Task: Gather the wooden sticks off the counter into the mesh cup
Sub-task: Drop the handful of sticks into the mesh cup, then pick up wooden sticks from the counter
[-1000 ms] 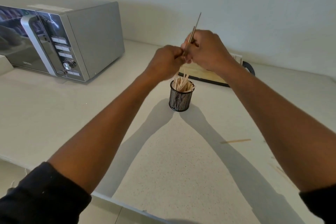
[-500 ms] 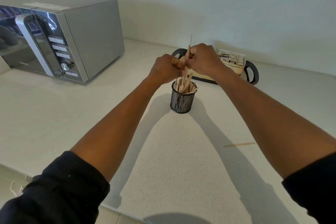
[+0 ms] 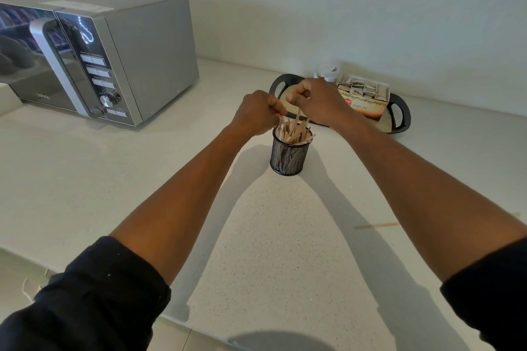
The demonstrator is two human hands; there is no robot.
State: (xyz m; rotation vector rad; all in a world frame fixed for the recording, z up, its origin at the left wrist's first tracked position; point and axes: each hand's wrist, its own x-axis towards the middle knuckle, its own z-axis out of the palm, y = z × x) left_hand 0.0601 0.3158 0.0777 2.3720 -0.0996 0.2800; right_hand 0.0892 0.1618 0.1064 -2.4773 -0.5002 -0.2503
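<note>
Two hands over the mesh cup (image 3: 289, 155), out in the middle of the counter (image 3: 114, 179). Left hand (image 3: 256, 112) just left of the cup's rim, fingers curled in tight, maybe pinching a stick, but too hidden to tell. Right hand (image 3: 319, 101) just past the cup on the far side, fingers curled too, with one stick (image 3: 298, 114) poking up under it; touching or gripping, hard to say. Cup already packed with wooden sticks (image 3: 295, 132), leaning every which way and sticking out over the top. Looks like the dropping-in step, with a stick going down among the rest. Not done yet: one more loose stick (image 3: 376, 226) lying flat on the counter, well off to the right and nearer, and maybe another pale bit at the far right edge, too faint to tell. Next move, most likely: let go over the cup, then reach right and near for that flat stick. Thin and flat against the top, so needs a fingernail or a slide to lift it. Microwave (image 3: 99, 60) far left, tray (image 3: 399, 120) with tea box (image 3: 363, 94) behind the cup.
</note>
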